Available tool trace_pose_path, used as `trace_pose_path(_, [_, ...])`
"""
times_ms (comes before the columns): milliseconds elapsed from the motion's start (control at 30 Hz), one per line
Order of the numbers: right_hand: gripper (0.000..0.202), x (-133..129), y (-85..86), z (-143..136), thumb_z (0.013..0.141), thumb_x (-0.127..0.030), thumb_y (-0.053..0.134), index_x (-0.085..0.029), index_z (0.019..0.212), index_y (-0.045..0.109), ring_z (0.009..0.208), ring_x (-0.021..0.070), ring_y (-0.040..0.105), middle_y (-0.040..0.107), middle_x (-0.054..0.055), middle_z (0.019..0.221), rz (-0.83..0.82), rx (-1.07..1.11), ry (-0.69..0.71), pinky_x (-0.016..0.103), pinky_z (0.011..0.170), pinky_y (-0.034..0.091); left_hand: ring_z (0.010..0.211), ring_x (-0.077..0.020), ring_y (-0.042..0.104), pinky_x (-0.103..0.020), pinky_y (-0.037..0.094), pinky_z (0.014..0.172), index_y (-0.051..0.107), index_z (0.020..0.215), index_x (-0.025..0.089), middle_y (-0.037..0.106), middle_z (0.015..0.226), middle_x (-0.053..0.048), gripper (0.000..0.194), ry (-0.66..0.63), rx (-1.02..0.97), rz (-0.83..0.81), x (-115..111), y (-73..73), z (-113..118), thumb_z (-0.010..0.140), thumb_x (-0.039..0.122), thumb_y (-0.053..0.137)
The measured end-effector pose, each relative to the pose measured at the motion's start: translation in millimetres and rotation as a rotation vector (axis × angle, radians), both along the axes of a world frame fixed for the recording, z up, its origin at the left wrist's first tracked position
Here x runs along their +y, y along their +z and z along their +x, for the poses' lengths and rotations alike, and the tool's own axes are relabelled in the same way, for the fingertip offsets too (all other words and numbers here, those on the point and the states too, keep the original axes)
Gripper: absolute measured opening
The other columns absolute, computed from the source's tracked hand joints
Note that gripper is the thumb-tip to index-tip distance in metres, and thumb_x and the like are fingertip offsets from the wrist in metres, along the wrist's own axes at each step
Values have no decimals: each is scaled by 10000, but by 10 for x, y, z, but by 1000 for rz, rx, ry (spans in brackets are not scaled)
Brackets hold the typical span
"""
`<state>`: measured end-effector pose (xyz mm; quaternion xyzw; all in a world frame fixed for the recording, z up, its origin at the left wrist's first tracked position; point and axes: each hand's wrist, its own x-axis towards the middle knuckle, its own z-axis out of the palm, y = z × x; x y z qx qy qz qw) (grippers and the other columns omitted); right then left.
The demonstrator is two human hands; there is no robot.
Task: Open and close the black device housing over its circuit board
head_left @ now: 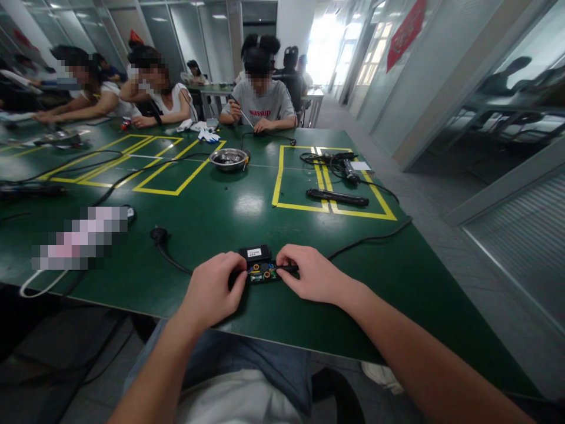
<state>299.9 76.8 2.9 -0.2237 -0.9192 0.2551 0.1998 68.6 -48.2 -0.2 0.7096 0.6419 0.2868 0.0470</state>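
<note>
An opened black adapter case with a green circuit board (263, 273) lies on the green table near its front edge. Copper coils and small parts show on the board. Just behind it is a black cover (255, 253) with a white label. My left hand (219, 285) is closed at the board's left end, on the black cable that leads to a plug (159, 235). At the right end, my right hand (306, 272) pinches the other black cable (371, 239) where it meets the board.
Yellow tape marks the green table (198, 218). A metal bowl (228, 159) stands beyond the board. A black rod-shaped tool (338, 197) and coiled cables (333, 162) lie at the back right. People sit across the table and at the left.
</note>
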Motion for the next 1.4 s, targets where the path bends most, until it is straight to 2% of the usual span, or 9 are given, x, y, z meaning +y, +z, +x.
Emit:
trace_pose_path(133, [124,-1,-5,-2,909,-119,712,-217,925,638,795,193,636,689,28,892,1,16,-2,330,765,504,698,-211,664,-322,458,655,648,900,229,737,831,-36,126,-24,19,-20,-1,-7,12,990,243,560])
trace_pose_path(333, [117,-7,47,10,959,-114,629,-216,901,624,753,175,615,673,19,849,-21,99,11,305,723,489,685,-192,661,-303,459,654,671,887,215,715,782,-23,205,1,-97,55,-18,15,-21,1020,258,521])
trace_pose_path(467, [161,0,70,9,971,-90,584,-219,878,613,708,160,580,658,7,823,-36,111,5,294,697,473,681,-188,659,-299,462,654,679,878,211,720,777,-19,199,3,-120,37,-15,5,-38,1003,252,530])
trace_pose_path(967, [170,20,15,-3,954,-86,571,-223,854,581,695,160,555,629,-1,798,-16,97,26,293,705,456,662,-195,656,-304,443,637,662,852,218,726,759,-25,177,-27,-91,-12,-2,8,-36,970,234,530])
trace_pose_path(1400, [149,46,-41,7,923,-73,612,-214,875,603,705,163,563,633,5,817,25,80,27,298,702,435,781,-220,679,-327,492,698,638,869,225,704,869,-45,177,-40,5,19,-6,5,2,1000,208,521])
